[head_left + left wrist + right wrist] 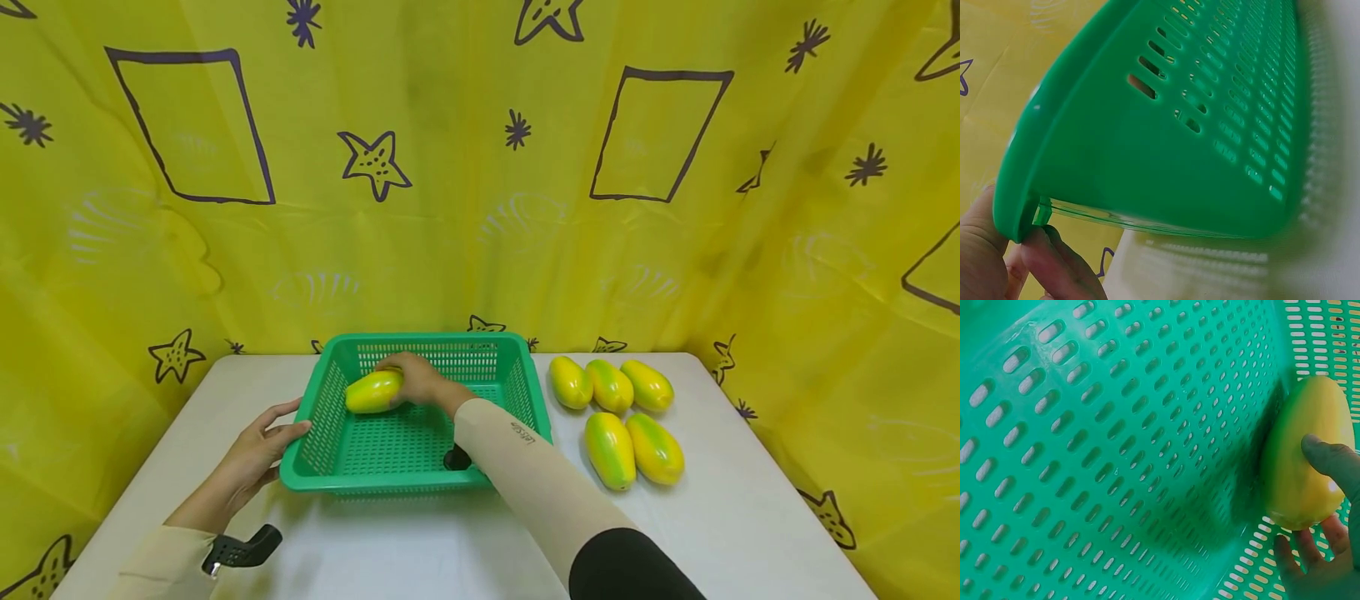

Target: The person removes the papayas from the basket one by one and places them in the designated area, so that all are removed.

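Note:
A green plastic basket [416, 482] with slotted walls stands on the white table. My right hand [420, 379] reaches inside it and holds a glossy yellow-green papaya [372, 392] near the left and back walls. In the right wrist view, the thumb lies on the papaya's [1307, 481] side, with other fingers at its lower end. Outside the basket, my left hand [258, 446] grips the rim at the left side. The left wrist view shows the fingers at the edge of the basket [1104, 156], partly hidden behind it.
Several more papayas [611, 450] lie on the table [720, 525] to the right of the basket, in two loose rows. A yellow curtain [450, 250] with dark drawings hangs around the back and sides.

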`<state>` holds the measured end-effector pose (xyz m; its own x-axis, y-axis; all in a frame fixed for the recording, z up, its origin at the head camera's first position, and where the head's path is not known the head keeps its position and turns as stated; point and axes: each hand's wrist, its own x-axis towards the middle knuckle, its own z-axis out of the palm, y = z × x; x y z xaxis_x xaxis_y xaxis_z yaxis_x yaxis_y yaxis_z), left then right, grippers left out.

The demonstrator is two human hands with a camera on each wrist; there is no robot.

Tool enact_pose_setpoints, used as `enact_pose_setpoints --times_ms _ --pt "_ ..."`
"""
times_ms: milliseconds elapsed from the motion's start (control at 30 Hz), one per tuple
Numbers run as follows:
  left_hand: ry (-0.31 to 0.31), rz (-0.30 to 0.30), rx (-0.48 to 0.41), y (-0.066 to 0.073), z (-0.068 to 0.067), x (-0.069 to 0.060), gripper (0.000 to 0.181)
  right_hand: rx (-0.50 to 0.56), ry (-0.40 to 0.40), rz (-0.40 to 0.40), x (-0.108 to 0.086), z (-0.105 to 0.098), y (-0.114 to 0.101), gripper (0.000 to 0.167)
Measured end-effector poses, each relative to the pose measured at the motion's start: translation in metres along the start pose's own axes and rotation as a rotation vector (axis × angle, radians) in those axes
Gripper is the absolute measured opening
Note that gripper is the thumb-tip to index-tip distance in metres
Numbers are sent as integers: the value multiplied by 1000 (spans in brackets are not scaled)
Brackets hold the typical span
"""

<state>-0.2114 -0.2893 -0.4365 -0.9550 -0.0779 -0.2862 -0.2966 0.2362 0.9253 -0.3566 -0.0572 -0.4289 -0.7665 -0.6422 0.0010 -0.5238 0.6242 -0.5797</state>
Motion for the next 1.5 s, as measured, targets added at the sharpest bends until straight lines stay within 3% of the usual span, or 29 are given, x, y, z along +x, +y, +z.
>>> enact_pose_setpoints --times_ms 800,1200,1500 --pt "-6 7 4 2 4 -2 76 -11 0 28 -12 -8 5 56" --pt "-2 8 15 0 1 0 75 59 -64 53 -26 -28 7 67" --pt "-4 12 16 1 0 -1 76 168 -131 51 -40 -50 6 62"
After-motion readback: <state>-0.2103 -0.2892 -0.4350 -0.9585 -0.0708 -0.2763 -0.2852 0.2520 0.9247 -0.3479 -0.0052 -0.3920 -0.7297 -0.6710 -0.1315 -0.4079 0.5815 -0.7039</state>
